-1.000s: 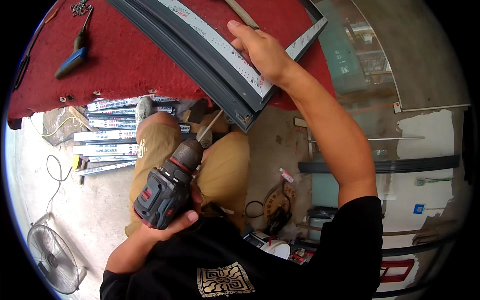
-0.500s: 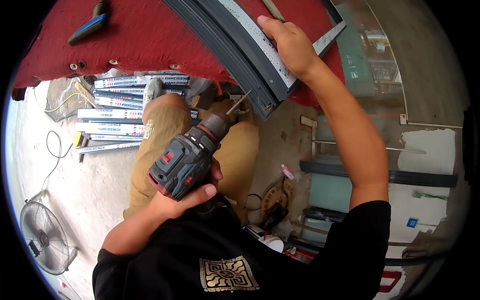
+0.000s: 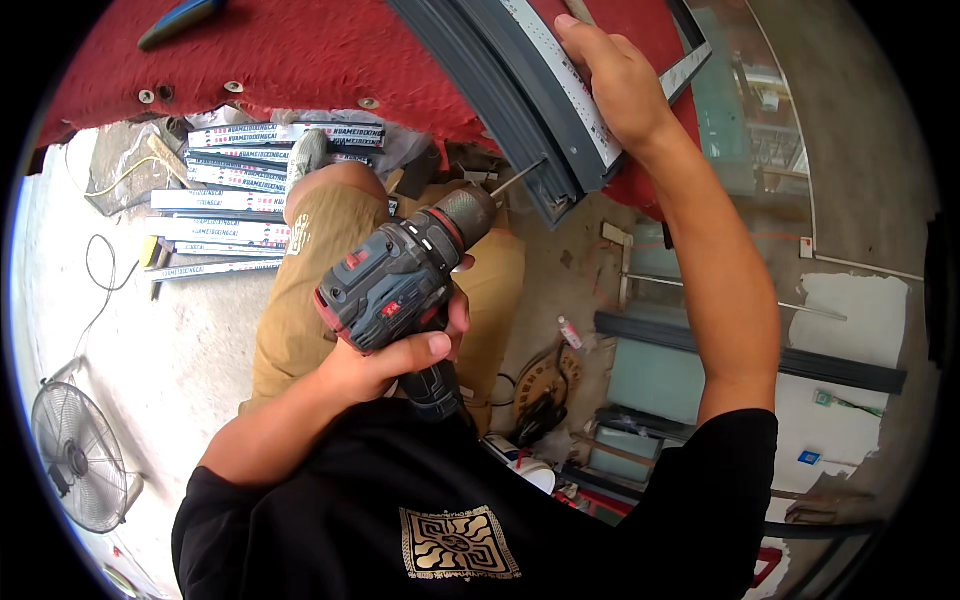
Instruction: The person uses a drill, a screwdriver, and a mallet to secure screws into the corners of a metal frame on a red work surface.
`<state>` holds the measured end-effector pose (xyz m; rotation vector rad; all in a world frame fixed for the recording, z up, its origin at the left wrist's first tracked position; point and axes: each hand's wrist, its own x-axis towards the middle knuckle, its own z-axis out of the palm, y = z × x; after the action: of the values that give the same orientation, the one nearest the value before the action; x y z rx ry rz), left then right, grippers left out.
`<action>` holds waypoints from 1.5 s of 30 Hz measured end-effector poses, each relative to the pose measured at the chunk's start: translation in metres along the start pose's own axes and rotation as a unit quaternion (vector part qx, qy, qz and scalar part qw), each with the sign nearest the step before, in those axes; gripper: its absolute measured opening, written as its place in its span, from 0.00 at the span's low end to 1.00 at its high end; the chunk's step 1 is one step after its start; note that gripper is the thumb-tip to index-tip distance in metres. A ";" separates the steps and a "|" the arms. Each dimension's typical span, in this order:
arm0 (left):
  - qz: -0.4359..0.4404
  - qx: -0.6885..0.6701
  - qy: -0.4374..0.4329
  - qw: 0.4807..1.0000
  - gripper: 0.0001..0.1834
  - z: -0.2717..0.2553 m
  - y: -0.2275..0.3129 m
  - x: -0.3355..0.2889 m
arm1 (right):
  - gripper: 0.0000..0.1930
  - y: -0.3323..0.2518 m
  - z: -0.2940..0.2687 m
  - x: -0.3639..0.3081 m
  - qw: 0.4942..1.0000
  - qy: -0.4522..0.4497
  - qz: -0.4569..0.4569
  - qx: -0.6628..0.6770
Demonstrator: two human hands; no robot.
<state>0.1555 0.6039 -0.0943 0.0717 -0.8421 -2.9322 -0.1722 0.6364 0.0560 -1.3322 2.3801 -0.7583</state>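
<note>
My left hand (image 3: 400, 358) is wrapped round the handle of a black and grey cordless drill (image 3: 392, 280) with red trim. The drill points up and to the right, and the tip of its long thin bit (image 3: 518, 180) is at the near corner of a dark grey metal frame (image 3: 490, 90). Whether the tip touches the metal cannot be made out. On the frame's side bar, which carries a white printed protective strip (image 3: 560, 75), my right hand (image 3: 622, 95) is closed, thumb on top and the other fingers partly hidden.
The frame rests on a red cloth-covered bench (image 3: 300, 60), where a blue-and-dark-handled tool (image 3: 180, 22) lies. Below it are several white-wrapped bars (image 3: 220, 200). A fan (image 3: 78, 455) stands at the lower left. Glass panes (image 3: 655, 385) and dark bars (image 3: 750, 350) are at the right.
The drill in my left hand has moved up and to the right, its bit tip now over the frame's corner. The frame and my right hand appear slightly farther right.
</note>
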 end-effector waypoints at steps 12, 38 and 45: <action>0.011 -0.032 -0.005 0.999 0.42 -0.003 -0.008 0.002 | 0.32 -0.002 -0.001 -0.002 1.000 0.003 -0.003 0.010; 0.016 -0.085 0.120 0.989 0.31 0.046 0.008 -0.001 | 0.31 0.007 0.001 0.004 0.999 0.002 -0.028 -0.039; 0.018 -0.076 0.119 0.990 0.29 0.042 0.006 -0.003 | 0.31 -0.001 0.003 0.001 1.000 0.010 -0.022 0.020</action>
<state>0.1558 0.6210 -0.0558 0.3815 -0.5773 -2.8669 -0.1698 0.6344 0.0539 -1.3719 2.3441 -0.8306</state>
